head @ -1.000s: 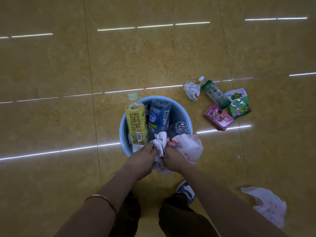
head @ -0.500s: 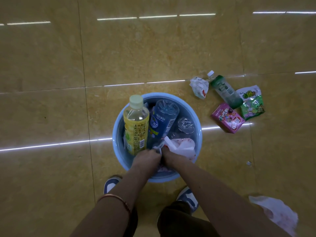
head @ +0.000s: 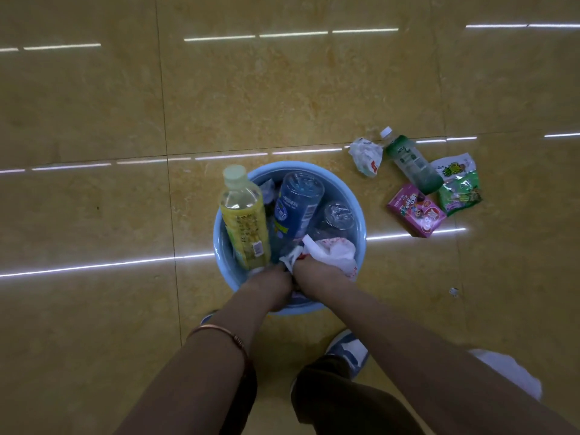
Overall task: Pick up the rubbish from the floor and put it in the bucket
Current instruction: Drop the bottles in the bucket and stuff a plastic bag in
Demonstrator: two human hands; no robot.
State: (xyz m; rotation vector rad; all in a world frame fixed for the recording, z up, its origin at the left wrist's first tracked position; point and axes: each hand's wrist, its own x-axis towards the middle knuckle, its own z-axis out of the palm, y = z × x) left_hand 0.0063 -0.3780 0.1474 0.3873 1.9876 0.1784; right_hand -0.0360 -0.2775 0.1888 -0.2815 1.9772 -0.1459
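A light blue bucket (head: 357, 211) stands on the floor in front of me. Inside it are a yellow-labelled bottle (head: 243, 221), a blue-labelled bottle (head: 296, 205) and a clear bottle (head: 339, 215). Both my left hand (head: 270, 285) and my right hand (head: 317, 273) are down in the near side of the bucket, shut on a white plastic bag with red print (head: 334, 254). On the floor to the right lie a crumpled white wrapper (head: 365, 155), a green bottle (head: 411, 163), a green snack packet (head: 458, 183) and a pink box (head: 416, 210).
Another white plastic bag (head: 508, 372) lies on the floor at the lower right, partly behind my right arm. A tiny scrap (head: 453, 291) sits right of the bucket. My shoes (head: 350, 350) stand just behind the bucket on glossy yellow tiles.
My hands have pushed the white bag from the bucket's near rim down into the bucket. The view has shifted so the bucket sits more beneath me.
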